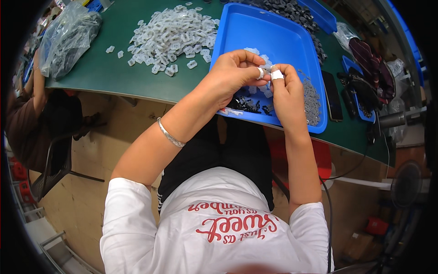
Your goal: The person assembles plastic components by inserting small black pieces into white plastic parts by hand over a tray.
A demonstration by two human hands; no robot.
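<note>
The part [268, 69] sits between my fingertips, right of upper centre in the frame, too covered to make out fully. If my pinch slackens or a tip slips, I judge it could drop and get lost among the black bits [248, 104] just below. My left hand [239, 75] is nearly closed, thumb and forefinger gripping the part; my right hand [288, 91] pinches it from the other side. Beneath them lies the blue tray [278, 32], with grey bits [312, 102] toward its lower right. White pieces [175, 39] heap up at upper left of centre.
</note>
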